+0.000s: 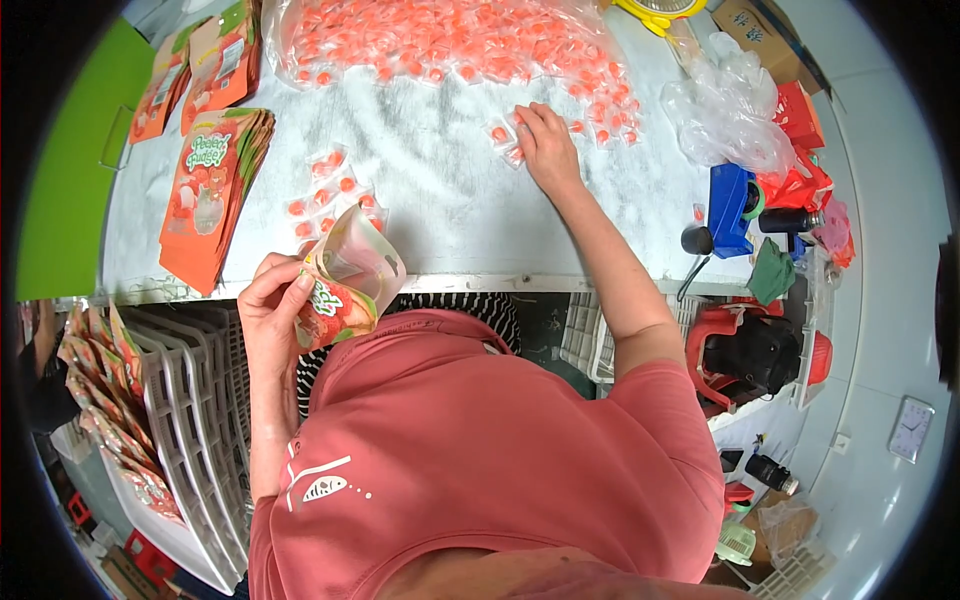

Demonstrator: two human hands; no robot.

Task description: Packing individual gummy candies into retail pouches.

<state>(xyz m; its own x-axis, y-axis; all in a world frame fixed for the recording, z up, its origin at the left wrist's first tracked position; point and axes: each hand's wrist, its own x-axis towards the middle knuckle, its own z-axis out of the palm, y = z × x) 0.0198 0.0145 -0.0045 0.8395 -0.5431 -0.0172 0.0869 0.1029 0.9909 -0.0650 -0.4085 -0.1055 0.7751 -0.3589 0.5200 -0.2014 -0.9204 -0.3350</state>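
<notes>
My left hand (pixel 272 305) holds an open orange stand-up pouch (pixel 345 280) at the near edge of the white table (pixel 450 200), its mouth gaping upward. My right hand (pixel 545 145) reaches out flat onto the table, fingers resting on small clear-wrapped orange candies (pixel 503 135) at the rim of a big heap of the same candies (pixel 450 40). A small group of wrapped candies (pixel 330 195) lies on the table just beyond the pouch.
Stacks of flat orange pouches (pixel 210 190) lie at the table's left, more (pixel 200 75) behind them. Crumpled clear plastic (pixel 725 105), a blue tool (pixel 732 205) and red items sit at the right. Grey crates (pixel 190 420) with filled pouches stand at lower left.
</notes>
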